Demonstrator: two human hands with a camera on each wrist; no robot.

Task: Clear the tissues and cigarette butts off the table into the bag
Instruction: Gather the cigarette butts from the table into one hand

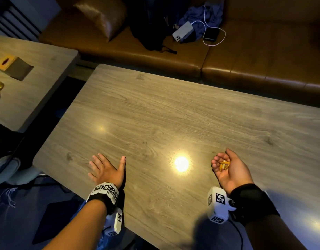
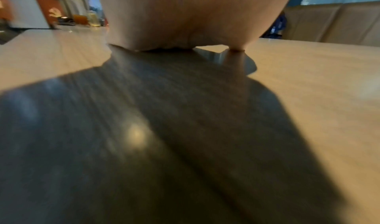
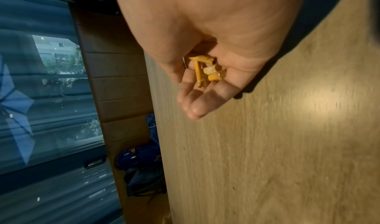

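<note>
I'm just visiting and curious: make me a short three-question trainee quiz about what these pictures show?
1. True or false: the left hand lies flat, fingers spread, on the table.
2. What rests in the upturned palm of the right hand?
A. a tissue
B. cigarette butts
C. a phone
3. Fill in: the white phone lies on the brown ____.

Key: 1 true; 2 B; 3 sofa.
</note>
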